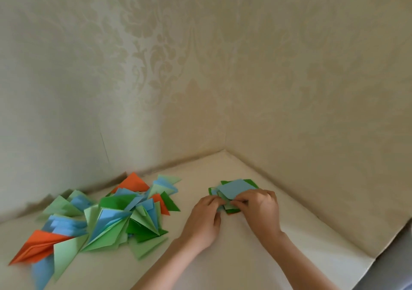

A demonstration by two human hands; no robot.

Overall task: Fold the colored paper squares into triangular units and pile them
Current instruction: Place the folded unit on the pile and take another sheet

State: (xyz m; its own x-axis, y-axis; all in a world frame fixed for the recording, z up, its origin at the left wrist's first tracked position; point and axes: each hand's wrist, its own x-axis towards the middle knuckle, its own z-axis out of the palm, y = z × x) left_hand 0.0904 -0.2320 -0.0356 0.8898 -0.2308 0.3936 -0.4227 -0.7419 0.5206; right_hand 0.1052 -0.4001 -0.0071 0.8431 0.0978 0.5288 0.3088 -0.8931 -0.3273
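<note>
In a wallpapered corner (200, 78), cream tabletop (223, 256)

I seem to be in a home, in a room corner: cream damask wallpaper (156, 51) with a floral pattern fills the upper frame on both walls, meeting at a cream worktop (223, 252) where craft paper triangles (107, 218) lie heaped at lower left.

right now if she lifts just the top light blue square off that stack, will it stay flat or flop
The light blue square looks like one thin sheet, so it would probably bend and sag if held by an edge. It seems very light. The stack of squares lies loosely fanned, so sheets likely slide easily; the left hand and right hand may drag neighbours along.
</note>
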